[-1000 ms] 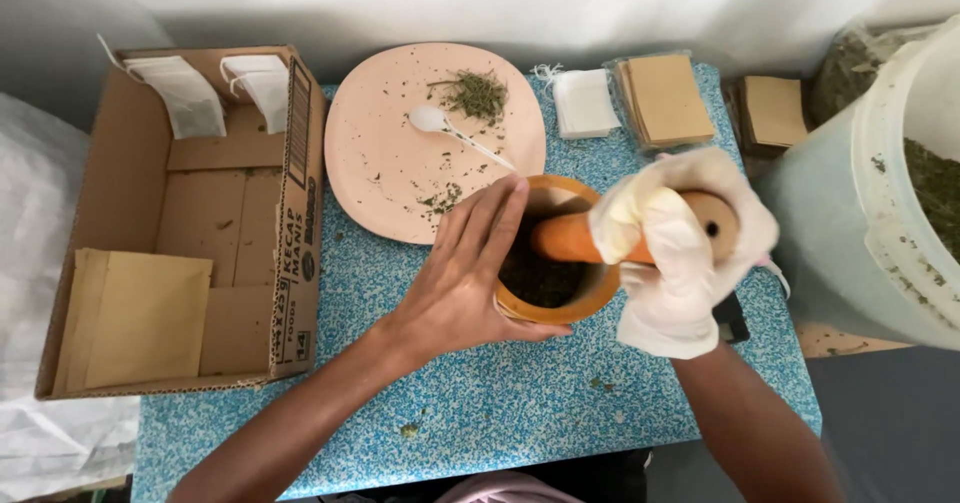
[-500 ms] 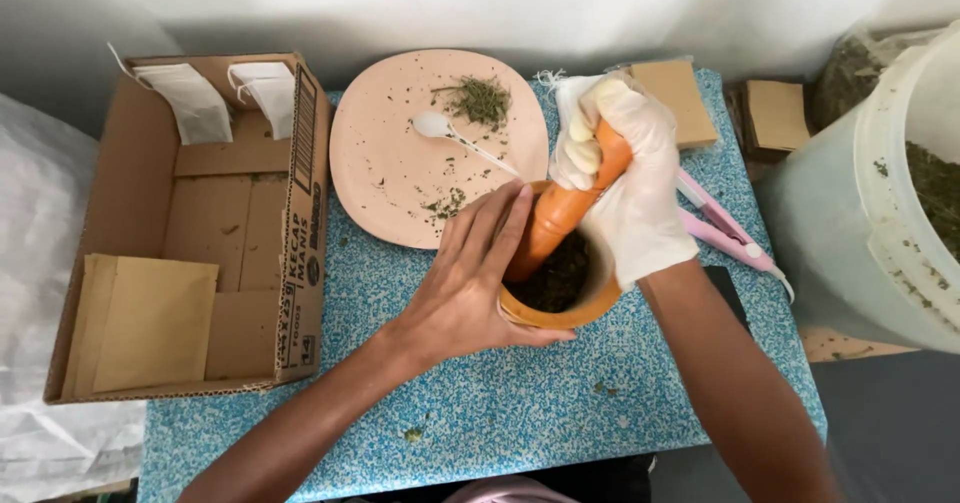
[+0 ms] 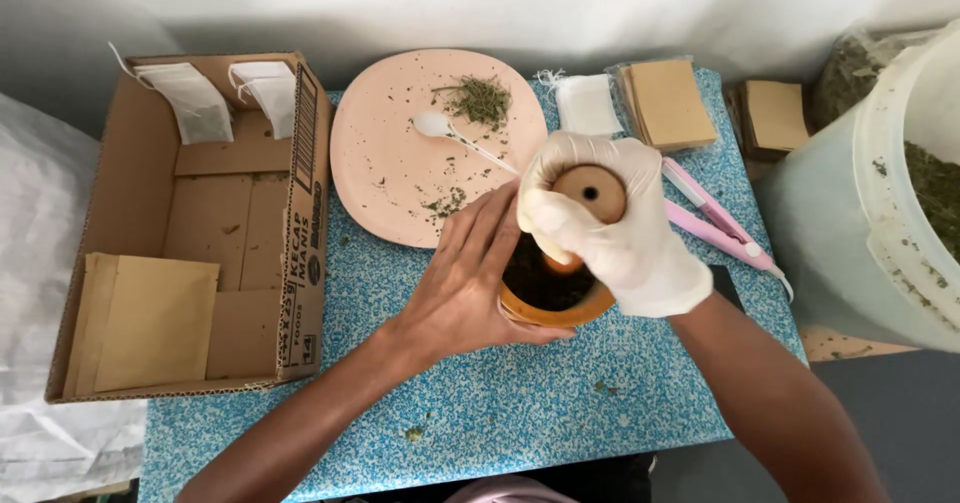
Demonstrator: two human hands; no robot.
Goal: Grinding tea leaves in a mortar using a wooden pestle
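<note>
Mortar [image 3: 553, 298], wooden, sits on the blue speckled counter [image 3: 480, 413] just below the pink plate [image 3: 400, 163], dark ground herb inside. Left hand [image 3: 462, 288] bare, flat against the mortar's left side, fingers [image 3: 487, 231] straight and pressed together, reaching up past the rim. Right hand [image 3: 610, 233] in a white glove, fingers wrapped tight around the wooden pestle [image 3: 590, 195], which stands nearly upright in the bowl with its butt end facing the camera. Plate holds a white spoon [image 3: 440, 127] and a small heap of dried herb [image 3: 480, 98]. Pink sealer tool [image 3: 715, 218] lies just right of the gloved hand. Cardboard box [image 3: 190, 223] to the left, white bucket [image 3: 880, 213] at right.
</note>
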